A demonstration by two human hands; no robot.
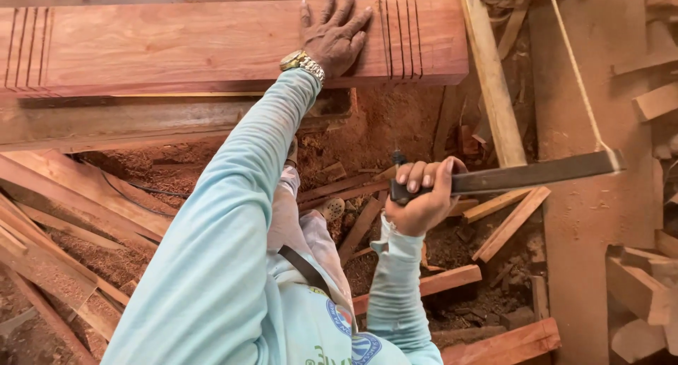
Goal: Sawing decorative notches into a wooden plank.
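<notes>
A long reddish wooden beam [176, 44] lies across the top of the view, with sets of dark parallel cut lines near both ends. My left hand [335, 34] rests flat on the beam with fingers spread, next to the right set of lines; a metal watch sits on that wrist. My right hand [422, 192] is closed around the handle of a long dark flat metal tool [537, 173], held level below the beam and pointing right. A pale cord [575, 68] runs from the tool's far end up to the top right.
Sawdust and offcuts of red wood [452, 279] cover the ground below. Stacked planks [63, 210] lie at the lower left. A pale wooden slat [491, 75] leans diagonally at the right, beside a wide board [586, 217] and wood blocks [639, 287].
</notes>
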